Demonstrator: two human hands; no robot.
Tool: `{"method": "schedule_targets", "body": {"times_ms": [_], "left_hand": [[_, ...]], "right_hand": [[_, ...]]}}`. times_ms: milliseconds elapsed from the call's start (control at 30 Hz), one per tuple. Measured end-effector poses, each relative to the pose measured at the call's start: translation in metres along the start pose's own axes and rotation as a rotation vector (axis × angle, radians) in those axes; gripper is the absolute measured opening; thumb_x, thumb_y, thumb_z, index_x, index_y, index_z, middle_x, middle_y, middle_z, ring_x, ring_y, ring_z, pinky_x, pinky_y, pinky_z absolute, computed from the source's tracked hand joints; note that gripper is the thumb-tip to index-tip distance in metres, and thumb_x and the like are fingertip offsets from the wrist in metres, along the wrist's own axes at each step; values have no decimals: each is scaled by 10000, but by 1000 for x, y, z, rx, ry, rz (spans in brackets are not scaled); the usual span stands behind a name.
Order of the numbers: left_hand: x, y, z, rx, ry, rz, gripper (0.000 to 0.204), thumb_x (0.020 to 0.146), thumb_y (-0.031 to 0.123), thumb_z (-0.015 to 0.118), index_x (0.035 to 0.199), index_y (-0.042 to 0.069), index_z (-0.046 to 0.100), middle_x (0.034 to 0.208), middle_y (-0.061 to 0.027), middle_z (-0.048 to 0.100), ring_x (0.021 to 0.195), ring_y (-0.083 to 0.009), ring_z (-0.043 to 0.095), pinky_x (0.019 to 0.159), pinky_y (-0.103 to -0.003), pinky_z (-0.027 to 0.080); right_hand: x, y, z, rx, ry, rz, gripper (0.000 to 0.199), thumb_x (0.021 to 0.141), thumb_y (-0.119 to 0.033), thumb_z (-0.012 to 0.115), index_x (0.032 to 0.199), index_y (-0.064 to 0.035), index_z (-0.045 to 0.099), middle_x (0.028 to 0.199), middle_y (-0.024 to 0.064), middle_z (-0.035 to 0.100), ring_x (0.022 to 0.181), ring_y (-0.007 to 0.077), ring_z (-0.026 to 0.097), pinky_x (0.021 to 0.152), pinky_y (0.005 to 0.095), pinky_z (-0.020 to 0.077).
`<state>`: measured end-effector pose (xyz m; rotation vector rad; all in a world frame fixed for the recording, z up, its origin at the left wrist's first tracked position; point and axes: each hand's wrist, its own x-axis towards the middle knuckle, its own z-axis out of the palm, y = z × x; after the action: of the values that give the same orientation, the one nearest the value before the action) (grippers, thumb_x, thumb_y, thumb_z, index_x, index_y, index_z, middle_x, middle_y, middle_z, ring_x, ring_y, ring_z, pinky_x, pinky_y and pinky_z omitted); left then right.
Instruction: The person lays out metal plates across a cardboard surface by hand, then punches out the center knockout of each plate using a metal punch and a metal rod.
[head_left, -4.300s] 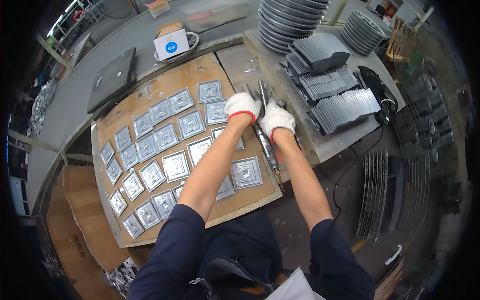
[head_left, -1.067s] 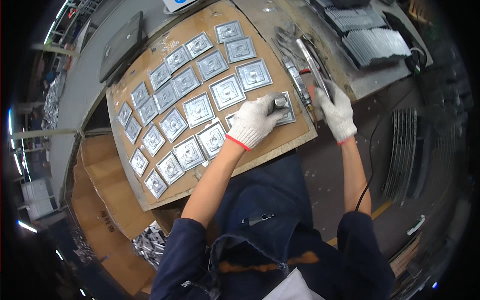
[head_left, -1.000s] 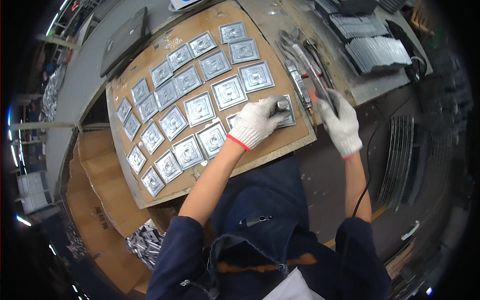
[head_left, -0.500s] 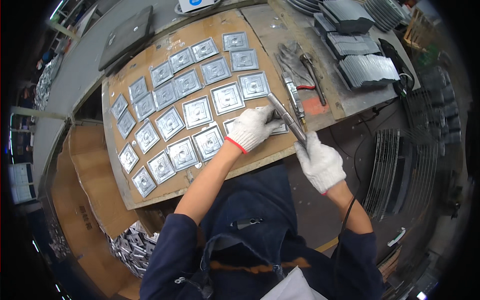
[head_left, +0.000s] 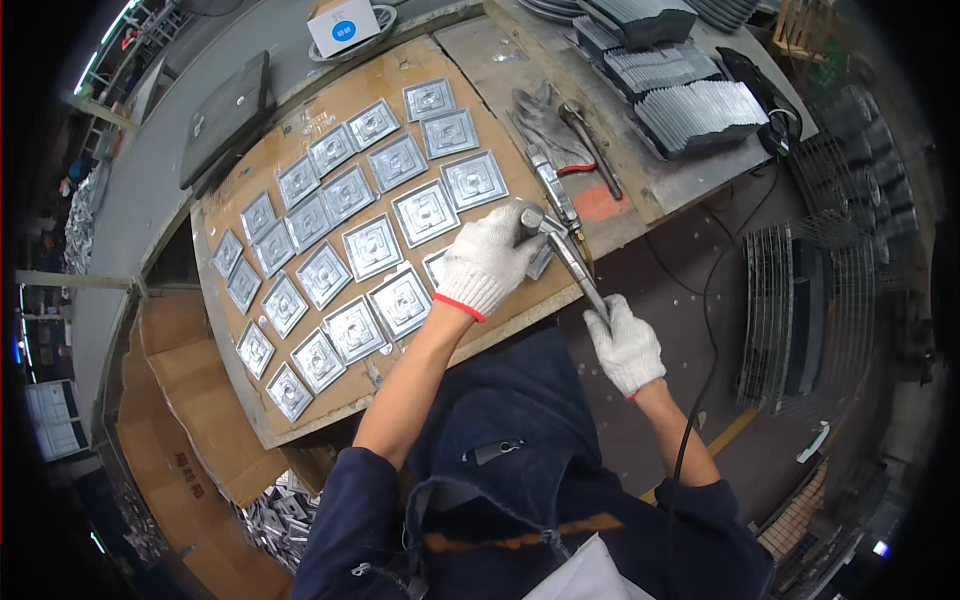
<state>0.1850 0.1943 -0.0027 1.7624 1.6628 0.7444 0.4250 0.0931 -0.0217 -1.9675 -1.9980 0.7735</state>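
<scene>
My right hand (head_left: 628, 347), in a white glove, is wrapped round the lower end of the shiny bar handle of a metal hammer (head_left: 572, 262). The handle slants up and left over the front right of the table. At its upper end, my left hand (head_left: 490, 258), also gloved, is closed with bent fingers; what they hold is hidden. Square grey metal plates with raised patterns lie in rows beside it, among them one plate (head_left: 425, 214) just behind the hand. Another plate (head_left: 540, 262) is partly covered by my left hand and the hammer.
Cardboard (head_left: 300, 250) covers the table under the plates. On the right lie an air tool (head_left: 553, 188), a grey glove (head_left: 540, 125) and a dark long-handled tool (head_left: 592, 150). Stacked metal plates (head_left: 700, 115) stand behind. A carton (head_left: 190, 440) with metal parts (head_left: 280, 520) is below left.
The hammer's upper end has come down toward my left hand, and its handle now slants more steeply. My right hand has shifted slightly left and down. The view has turned a little.
</scene>
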Motion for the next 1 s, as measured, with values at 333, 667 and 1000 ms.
{"method": "schedule_targets", "body": {"times_ms": [333, 667, 1000], "left_hand": [[-10, -4, -7, 1, -99, 97, 401, 958, 193, 797, 1338, 103, 706, 1119, -145, 804, 1050, -329, 788, 897, -401, 620], [-34, -28, -30, -527, 173, -228, 348, 985, 197, 781, 1254, 1, 679, 976, -90, 800, 821, -114, 737, 734, -270, 581], [-71, -60, -30, -633, 259, -353, 334, 986, 101, 802, 1257, -37, 664, 987, -101, 781, 855, -139, 742, 774, -275, 603]], "right_hand": [[58, -25, -3, -97, 8, -103, 343, 1065, -391, 619, 1183, -72, 583, 807, 255, 723, 772, 488, 719, 681, 601, 566], [-2, -4, -1, 261, 27, -22, 309, 1040, -334, 697, 1199, -74, 646, 901, 209, 745, 858, 458, 738, 748, 524, 581], [-8, -4, 24, 401, -122, 63, 344, 1037, -365, 701, 1168, -51, 646, 862, 229, 712, 833, 461, 729, 722, 514, 555]]}}
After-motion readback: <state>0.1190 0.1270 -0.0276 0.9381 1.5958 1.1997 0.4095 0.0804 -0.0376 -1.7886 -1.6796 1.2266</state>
